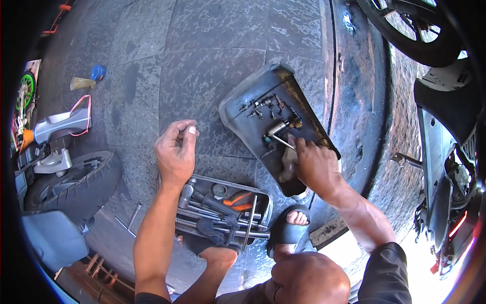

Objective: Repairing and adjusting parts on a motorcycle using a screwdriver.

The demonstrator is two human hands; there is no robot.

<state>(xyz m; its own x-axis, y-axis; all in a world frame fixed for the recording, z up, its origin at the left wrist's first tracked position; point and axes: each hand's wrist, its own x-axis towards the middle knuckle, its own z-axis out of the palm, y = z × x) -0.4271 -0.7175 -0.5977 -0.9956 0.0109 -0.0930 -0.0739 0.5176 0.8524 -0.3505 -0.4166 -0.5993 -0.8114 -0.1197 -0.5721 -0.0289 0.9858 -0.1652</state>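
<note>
Sorting small hardware, we judge: our right hand (pixel 316 164) pinches a thin metal rod (pixel 281 142) over the black plastic tray (pixel 238 109), strewn with dull screws (pixel 260 106). Our left hand (pixel 174 152) is curled on something small we cannot make out. Next calls for fine fingertip picking. Below, a toolbox (pixel 266 200) of steel tools, orange-handled pliers (pixel 239 200).

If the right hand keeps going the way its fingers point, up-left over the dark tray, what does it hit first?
Most likely the silver cylindrical part lying just ahead of the right hand on the dark plastic tray, then the small bolts beyond. Depth is uncertain.
</note>
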